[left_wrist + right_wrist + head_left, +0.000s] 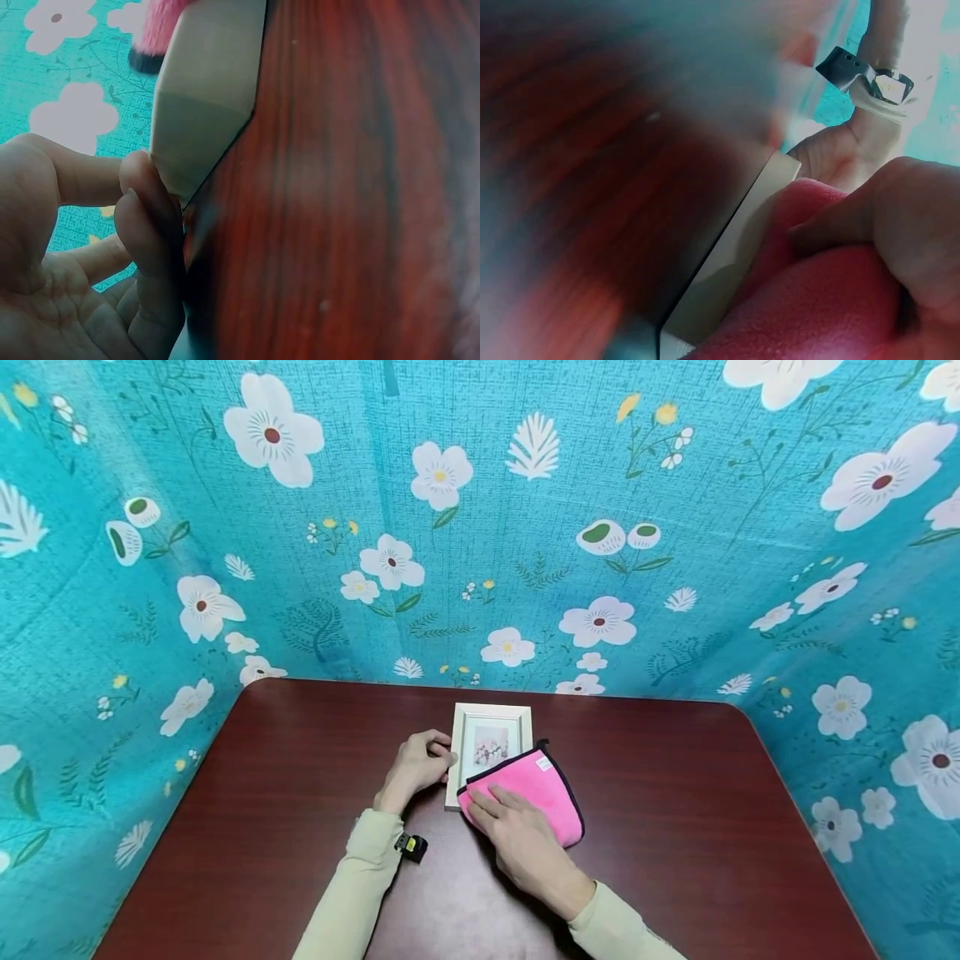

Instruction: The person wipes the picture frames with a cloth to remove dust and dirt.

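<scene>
A light-coloured picture frame (452, 752) lies face up toward the back of the table, with a small pink print behind its pane. My left hand (420, 762) holds its left side, thumb and fingertips at the edge; in the left wrist view curled fingers (139, 187) meet the frame's corner (199, 127). A pink cloth (551, 797) with black trim and a white tag covers the lower right of the frame. On that cloth, my right hand (525, 843) presses down with its fingers; the right wrist view shows cloth (817, 300) bunched around a finger, over the frame's side (735, 259).
The dark red-brown table (300, 793) has a rounded back edge. A blue-green curtain (480, 568) with white flowers hangs close behind it and along both sides. A small black device (411, 846) is strapped at the left wrist.
</scene>
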`<state>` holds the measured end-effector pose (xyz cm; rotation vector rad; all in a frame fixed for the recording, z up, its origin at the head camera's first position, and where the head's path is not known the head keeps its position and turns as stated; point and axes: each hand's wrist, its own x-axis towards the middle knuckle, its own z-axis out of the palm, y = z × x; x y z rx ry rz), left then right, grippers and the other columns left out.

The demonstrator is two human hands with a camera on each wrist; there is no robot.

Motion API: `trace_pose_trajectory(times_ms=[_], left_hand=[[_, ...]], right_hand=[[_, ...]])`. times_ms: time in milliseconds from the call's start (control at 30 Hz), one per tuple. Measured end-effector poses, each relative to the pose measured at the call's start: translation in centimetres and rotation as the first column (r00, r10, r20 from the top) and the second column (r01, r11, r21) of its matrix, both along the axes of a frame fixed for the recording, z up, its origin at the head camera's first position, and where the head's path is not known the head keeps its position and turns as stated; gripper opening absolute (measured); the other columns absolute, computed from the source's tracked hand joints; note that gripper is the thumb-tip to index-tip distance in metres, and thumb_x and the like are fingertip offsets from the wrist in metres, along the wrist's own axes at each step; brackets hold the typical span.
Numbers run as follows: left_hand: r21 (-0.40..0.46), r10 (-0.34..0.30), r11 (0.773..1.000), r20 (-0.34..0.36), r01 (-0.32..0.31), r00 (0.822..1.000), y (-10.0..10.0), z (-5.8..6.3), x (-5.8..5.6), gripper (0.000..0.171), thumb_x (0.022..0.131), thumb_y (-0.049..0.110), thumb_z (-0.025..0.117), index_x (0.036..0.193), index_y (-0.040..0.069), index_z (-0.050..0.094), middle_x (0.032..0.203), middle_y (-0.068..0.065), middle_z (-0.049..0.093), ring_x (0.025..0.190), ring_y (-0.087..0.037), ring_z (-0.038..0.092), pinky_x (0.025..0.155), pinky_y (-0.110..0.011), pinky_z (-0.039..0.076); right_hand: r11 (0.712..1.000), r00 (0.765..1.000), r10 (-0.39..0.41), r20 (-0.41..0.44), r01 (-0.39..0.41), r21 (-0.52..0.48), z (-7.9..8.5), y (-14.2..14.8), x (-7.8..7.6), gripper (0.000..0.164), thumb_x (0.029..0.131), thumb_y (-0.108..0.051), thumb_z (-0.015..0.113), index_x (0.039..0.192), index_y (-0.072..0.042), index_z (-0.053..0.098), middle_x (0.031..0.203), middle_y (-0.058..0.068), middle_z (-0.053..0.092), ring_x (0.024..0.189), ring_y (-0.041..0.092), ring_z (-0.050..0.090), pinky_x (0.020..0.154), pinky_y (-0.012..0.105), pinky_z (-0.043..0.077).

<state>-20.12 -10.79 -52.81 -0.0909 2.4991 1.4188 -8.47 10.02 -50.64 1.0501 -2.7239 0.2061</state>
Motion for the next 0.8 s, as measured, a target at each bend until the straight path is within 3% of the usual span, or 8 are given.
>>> trace_pose_trajectory(times_ms=[667,800], left_hand=[[-0.013,-0.005,1.000,0.007,0.005,1.000,0.0,-0.1,-0.1,0.028,0.096,0.022,0.075,0.122,0.013,0.072,0.098,-0.002,0.075,0.061,-0.013,0.071,0.081,-0.033,0.053],[-0.001,-0.010,1.000,0.005,0.010,1.000,0.0,-0.2,-0.1,0.028,0.095,0.021,0.075,0.122,0.011,0.072,0.098,-0.003,0.075,0.061,-0.013,0.072,0.080,-0.032,0.054]], right_hand=[[0.993,0.992,-0.114,-0.051,0.114,-0.006,0.3,4.7,1.7,0.054,0.077,0.008,0.068,0.128,-0.008,0.077,0.135,0.007,0.075,0.129,0.035,0.069,0.104,0.044,0.057],[0.988,0.988,-0.153,-0.014,0.153,-0.004,0.6,5.7,2.0,0.054,0.078,0.009,0.067,0.128,-0.009,0.078,0.135,0.005,0.075,0.130,0.034,0.069,0.103,0.044,0.057]])
